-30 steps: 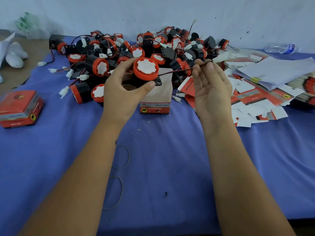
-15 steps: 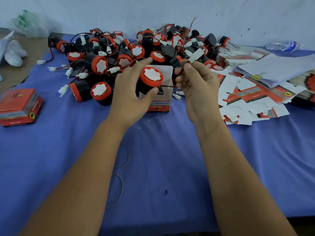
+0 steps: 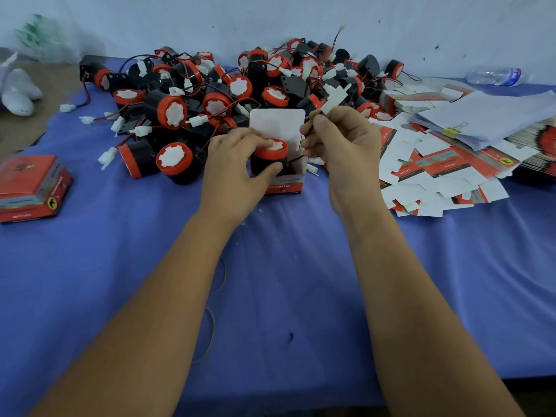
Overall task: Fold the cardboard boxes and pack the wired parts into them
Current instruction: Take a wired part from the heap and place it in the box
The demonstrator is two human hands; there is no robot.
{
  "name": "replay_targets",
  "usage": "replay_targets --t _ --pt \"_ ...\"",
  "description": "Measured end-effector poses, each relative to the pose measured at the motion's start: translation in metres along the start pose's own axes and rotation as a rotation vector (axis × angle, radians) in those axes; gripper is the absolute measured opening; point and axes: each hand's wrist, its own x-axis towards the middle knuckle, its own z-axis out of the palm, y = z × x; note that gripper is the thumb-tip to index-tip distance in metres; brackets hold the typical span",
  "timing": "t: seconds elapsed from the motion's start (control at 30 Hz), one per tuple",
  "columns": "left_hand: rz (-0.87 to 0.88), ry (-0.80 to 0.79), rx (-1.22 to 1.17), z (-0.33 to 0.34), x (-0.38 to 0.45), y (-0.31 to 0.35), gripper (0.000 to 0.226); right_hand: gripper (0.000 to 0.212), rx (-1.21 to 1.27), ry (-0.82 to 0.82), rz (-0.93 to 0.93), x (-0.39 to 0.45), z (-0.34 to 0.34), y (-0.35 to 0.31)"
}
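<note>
Blue worktop [image 3: 270,296]: covered with cloth; everything is kept within reach.
Pile [image 3: 228,94]: unpacked wired parts are heaped behind the box.
Flats [image 3: 436,170]: unfolded boxes are stacked at the right.
Box [image 3: 278,124]: stood open, lid flap up, part half inside.
Left hand [image 3: 234,167]: curled round the part [image 3: 269,158], lowering it in.
Right hand [image 3: 343,142]: pinched on the connector [image 3: 332,102], wire held clear, likely for tucking.

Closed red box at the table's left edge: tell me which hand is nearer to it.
Left. The left hand sits right of the closed red box, at the open box; the right hand is farther right.
</note>
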Motion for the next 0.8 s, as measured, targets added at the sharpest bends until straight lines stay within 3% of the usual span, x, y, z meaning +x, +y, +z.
replay_targets --t 0.13,0.27,0.37,0.47,0.57,0.8 --pt "-0.063 -0.001 -0.080 0.001 0.001 -0.002 0.007 0.014 -0.072 -0.013 0.004 -0.002 0.002 0.001" --pt "-0.014 -0.060 -0.022 0.000 0.000 -0.002 0.022 0.016 -0.159 -0.007 0.024 -0.002 0.002 0.003" --pt "0.167 0.023 0.214 0.000 -0.001 0.002 0.021 0.027 -0.134 0.012 0.056 -0.001 0.004 0.005" --pt "0.243 -0.115 0.304 0.003 -0.004 0.007 0.032 0.033 -0.139 0.006 0.046 0.001 0.004 0.008" --pt "0.193 -0.203 0.300 0.010 -0.007 0.004 0.027 0.021 -0.340 -0.036 -0.037 0.003 0.005 0.014" --pt "0.153 -0.054 0.227 0.006 -0.006 -0.002 0.024 0.016 -0.709 -0.123 -0.188 0.012 0.006 0.027"
